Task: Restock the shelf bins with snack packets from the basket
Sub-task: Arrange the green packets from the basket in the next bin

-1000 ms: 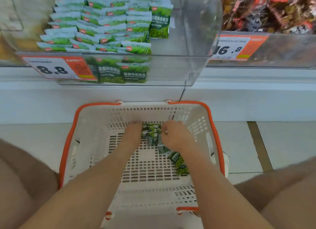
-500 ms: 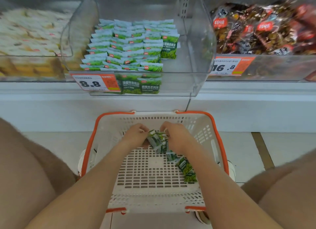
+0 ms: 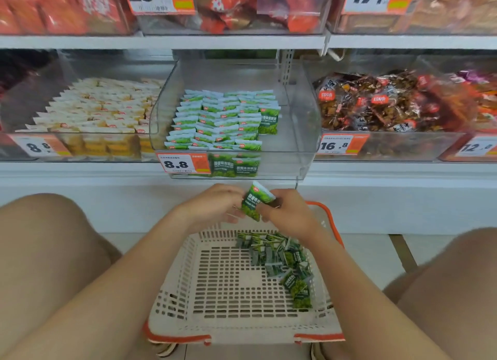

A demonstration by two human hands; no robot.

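Two bare hands meet above the far rim of a white perforated plastic basket [image 3: 172,295] with an orange rim. The left hand [image 3: 212,206] and the right hand [image 3: 291,215] each pinch, with curled fingers, opposite sides of a small green snack packet [image 3: 255,201] with a white top edge. It is held tilted just below the front wall of a clear plastic shelf bin [image 3: 301,144]. Whether one packet or a thin stack is held cannot be told.

Inside that bin, matching green-and-white packets [image 3: 223,120] stand in neat overlapping rows across its left and middle part, while its right part shows bare floor. A white-and-orange price label [image 3: 183,163] reading 8.8 is fixed to the bin's front at left.

On the basket floor, a loose heap of green packets [image 3: 279,254] lies along the right side, trailing toward the near right corner. Neighbouring bins hold cream-and-yellow packets [image 3: 94,112] at left and brown packets with red labels [image 3: 376,104] at right. Red packets [image 3: 228,7] fill the shelf above.
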